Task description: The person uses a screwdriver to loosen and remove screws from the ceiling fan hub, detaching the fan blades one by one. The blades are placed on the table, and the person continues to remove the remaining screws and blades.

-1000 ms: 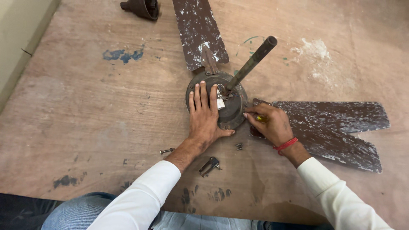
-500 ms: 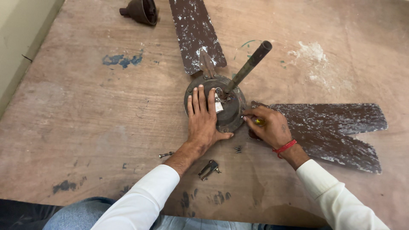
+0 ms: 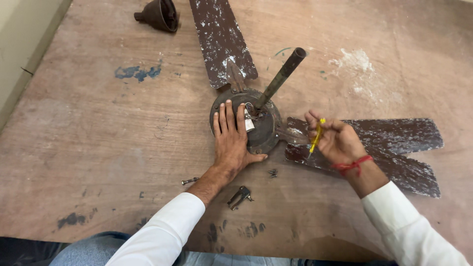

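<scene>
Head view: fan motor (image 3: 263, 130) at centre of brown surface (image 3: 98, 148); left hand (image 3: 231, 140) flat, fingers spread on it. Right hand (image 3: 337, 140) just beside, closed on yellow screwdriver (image 3: 315, 138). Rod (image 3: 281, 76) tilted upward. Blades (image 3: 221, 39) attached. Loose bolt (image 3: 189, 181), bracket (image 3: 240, 197), dark cone cover (image 3: 160, 14) lie apart.

A single head-worn camera looks steeply down and forward from above the person's lap at a brown wooden floor (image 3: 98, 148), fairly near. The left hand (image 3: 231, 143) sits mid-frame; the right hand (image 3: 337, 140) lies to its right. A wall base (image 3: 24, 49) edges the frame's upper left.
</scene>
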